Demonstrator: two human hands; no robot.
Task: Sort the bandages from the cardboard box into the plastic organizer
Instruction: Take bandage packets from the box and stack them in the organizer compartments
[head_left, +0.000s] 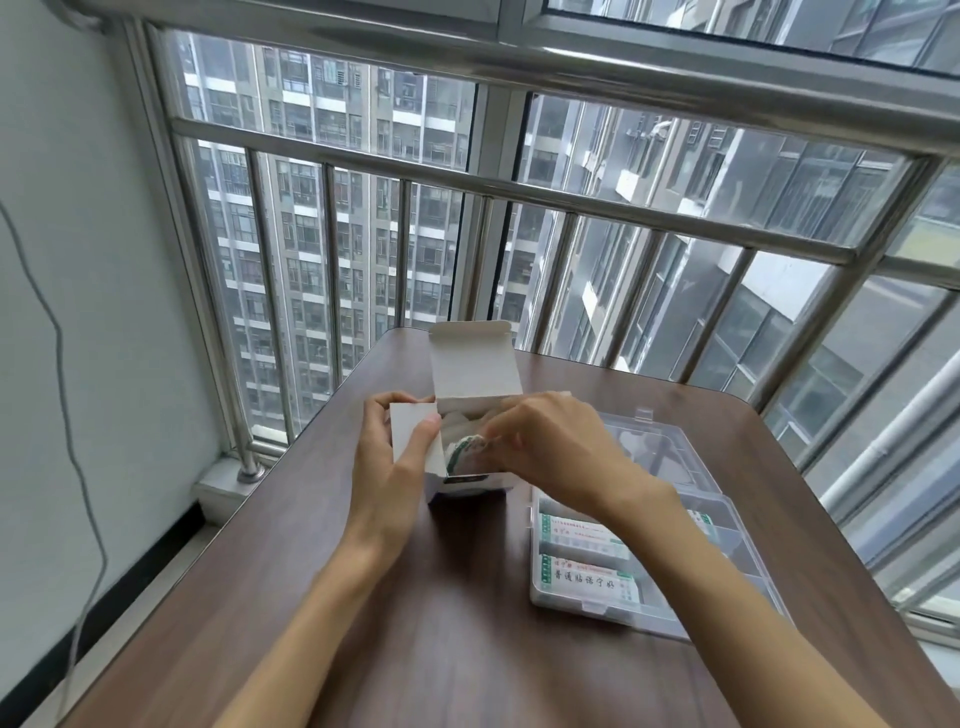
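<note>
A small white cardboard box stands open on the brown table, its lid flap raised toward the window. My left hand grips the box's left side flap between thumb and fingers. My right hand reaches into the box mouth and pinches a bunch of white bandages with green print. To the right lies the clear plastic organizer, lid open. Its near compartments hold bandage packets with green and red print; my right forearm covers part of it.
The brown table ends close to a steel window railing at the back and right. A white wall with a hanging grey cable is on the left. The organizer's lid lies flat behind its tray.
</note>
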